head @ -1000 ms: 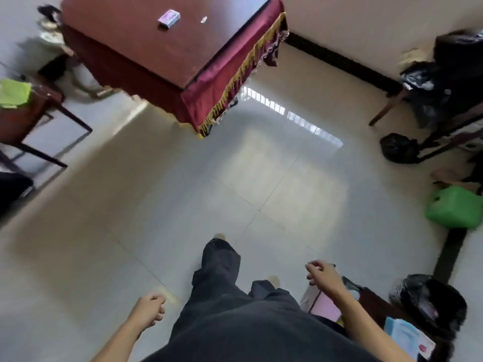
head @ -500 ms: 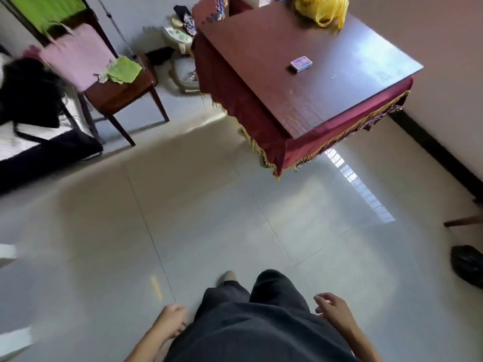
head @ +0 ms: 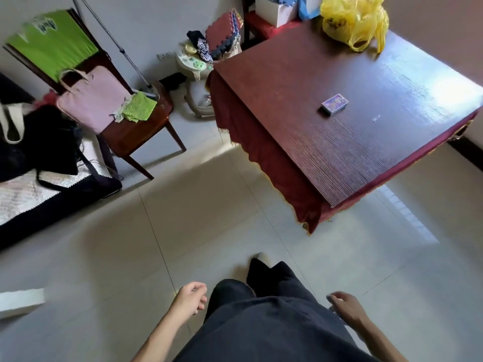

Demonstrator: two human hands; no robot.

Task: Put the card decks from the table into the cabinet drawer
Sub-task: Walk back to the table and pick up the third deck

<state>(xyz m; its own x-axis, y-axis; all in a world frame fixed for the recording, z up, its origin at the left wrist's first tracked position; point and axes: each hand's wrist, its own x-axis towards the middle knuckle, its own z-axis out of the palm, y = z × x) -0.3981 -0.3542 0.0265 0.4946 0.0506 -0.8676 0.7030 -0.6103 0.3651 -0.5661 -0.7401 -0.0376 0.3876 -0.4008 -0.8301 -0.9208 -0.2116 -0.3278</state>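
Observation:
One purple card deck [head: 334, 104] lies flat near the middle of a dark red wooden table [head: 339, 158] at the upper right. My left hand [head: 190, 299] hangs low at the bottom centre, fingers loosely curled, holding nothing. My right hand [head: 345, 307] hangs at the bottom right, fingers loosely curled and empty too. Both hands are far below the table, beside my dark trousers. No cabinet or drawer is in view.
A yellow plastic bag [head: 352, 20] sits on the table's far corner. A wooden chair [head: 141, 129] with a pink bag and green cloth stands to the left. Dark bags lie on a bed [head: 31, 205] at far left. Pale tiled floor [head: 183, 218] lies between me and the table.
The view has swung left and nearer the table, which now fills the upper right. Both hands stay low at my sides, swinging slightly as I walk.

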